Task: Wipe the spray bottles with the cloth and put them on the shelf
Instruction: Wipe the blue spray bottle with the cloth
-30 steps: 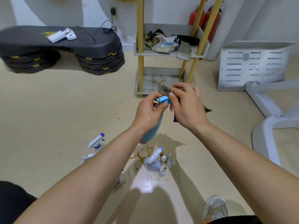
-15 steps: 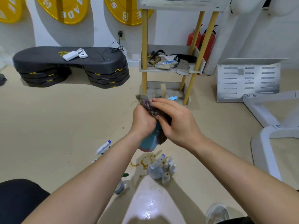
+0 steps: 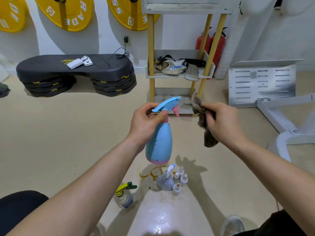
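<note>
Up front, two hands work above the floor (image 3: pixel 51 142). The left hand (image 3: pixel 146 123) has its grip closed around the neck of one blue spray bottle (image 3: pixel 160 142), which hangs upright in the air with a pink base and a pink trigger, its blue nozzle pointing toward the shelf (image 3: pixel 179 75). The right hand (image 3: pixel 221 123) has its grip pinched on one dark, crumpled cloth (image 3: pixel 202 120), held just beside the bottle's head and apart from it. Down on the floor stand two more spray bottles: a clear one with a yellow and green head (image 3: pixel 125 195) and a pale grey one with a white nozzle (image 3: pixel 165 181). Four small white dropper bottles (image 3: pixel 179 180) cluster right beside the grey one. Three yellow weight plates (image 3: pixel 66 12) hang on the wall, and two red fire extinguishers (image 3: pixel 211 43) stand behind the shelf. The shelf's middle tier carries rags and packets; its lowest tier looks stained.
</note>
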`<act>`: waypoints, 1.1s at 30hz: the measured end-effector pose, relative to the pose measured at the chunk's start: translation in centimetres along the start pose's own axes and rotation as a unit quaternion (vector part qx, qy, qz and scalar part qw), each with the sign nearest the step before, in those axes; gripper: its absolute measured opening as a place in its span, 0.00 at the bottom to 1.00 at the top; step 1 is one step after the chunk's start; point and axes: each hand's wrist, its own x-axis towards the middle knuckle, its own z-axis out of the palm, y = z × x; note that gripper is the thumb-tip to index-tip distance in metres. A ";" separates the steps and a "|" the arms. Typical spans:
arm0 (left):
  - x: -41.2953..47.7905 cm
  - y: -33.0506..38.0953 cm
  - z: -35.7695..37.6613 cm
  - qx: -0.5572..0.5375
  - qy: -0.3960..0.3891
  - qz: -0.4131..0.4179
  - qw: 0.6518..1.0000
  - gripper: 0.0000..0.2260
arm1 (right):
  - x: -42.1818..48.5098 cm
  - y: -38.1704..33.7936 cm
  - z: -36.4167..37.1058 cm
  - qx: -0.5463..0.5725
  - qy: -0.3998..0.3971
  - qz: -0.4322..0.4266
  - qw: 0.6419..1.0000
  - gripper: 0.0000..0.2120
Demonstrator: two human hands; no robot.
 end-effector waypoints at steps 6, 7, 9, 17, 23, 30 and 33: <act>0.7 1.3 -1.8 -0.014 -0.055 -0.052 0.997 0.08 | -0.8 -4.6 -0.8 0.429 0.070 0.189 0.880 0.11; 0.7 1.3 -1.9 -0.017 -0.067 -0.062 0.996 0.09 | -1.0 -5.6 -0.7 0.444 0.079 0.165 0.877 0.12; 0.6 1.3 -2.0 -0.022 -0.088 -0.068 0.994 0.09 | -1.3 -7.1 0.1 0.429 0.079 0.102 0.894 0.13; 0.2 -0.2 -1.9 -0.103 -0.029 -0.070 0.992 0.04 | -2.9 -8.6 6.0 0.158 0.044 -0.121 0.979 0.20; 1.7 -0.4 -3.3 -0.100 0.053 -0.067 0.991 0.06 | -3.4 -6.7 7.8 0.082 0.024 -0.156 0.984 0.13; 2.4 0.4 -4.1 -0.121 0.054 -0.091 0.987 0.09 | -1.6 -7.0 5.6 0.205 0.111 -0.103 0.967 0.09; 1.2 0.2 -1.9 -0.136 0.019 -0.091 0.986 0.08 | -0.3 -8.0 5.0 0.231 0.154 -0.087 0.957 0.10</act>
